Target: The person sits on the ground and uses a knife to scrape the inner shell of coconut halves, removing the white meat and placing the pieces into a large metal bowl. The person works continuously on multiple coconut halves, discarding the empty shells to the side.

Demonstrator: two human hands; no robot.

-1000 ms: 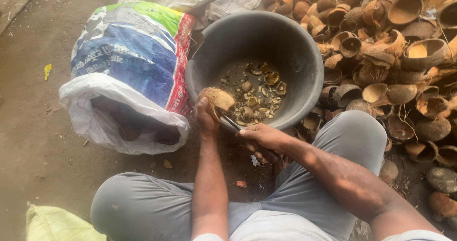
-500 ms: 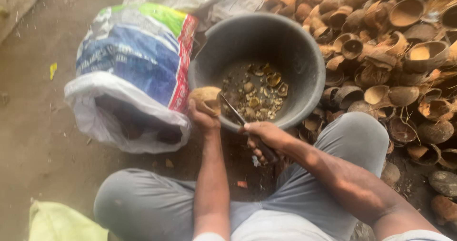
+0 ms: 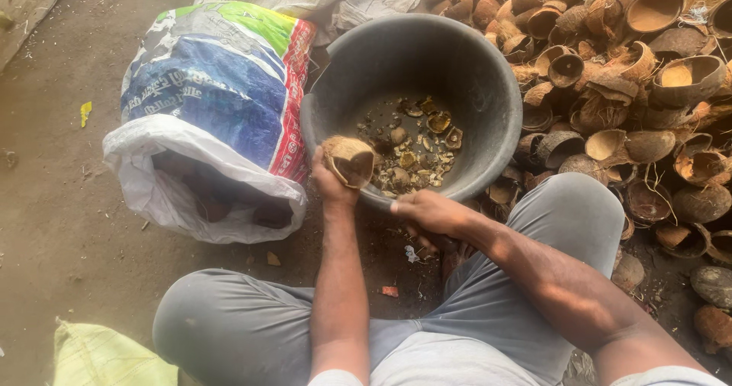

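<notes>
Here the left hand (image 3: 329, 180) holds a half coconut shell (image 3: 351, 160) over the near rim of a dark round tub (image 3: 488, 89). Its grip is closed about the lower left side of the shell, fingers behind and beneath it, so the shell sits above and just right of the palm, tilted with its hollow turned toward the tub. The shell's rim is fibrous and pale, its inside brown.

The right hand (image 3: 431, 214) lies just beside, lower and to the right, near the tub's front edge and above the gap between the knees. Its grip is curled into a loose fist, knuckles up; whether it has hold of anything cannot be told, since whatever lies beneath the fingers is hidden. The two hands are near each other but not touching.

Inside the tub, small pieces of coconut (image 3: 415, 146) lie scattered on the bottom. To the right of the tub a heap of empty shells (image 3: 633, 89) covers the ground. To the left stands an open woven sack (image 3: 210, 119), white with blue, green and red print, its mouth toward the person. The grey-trousered legs (image 3: 252, 329) are spread on the dirt floor (image 3: 53, 203).
</notes>
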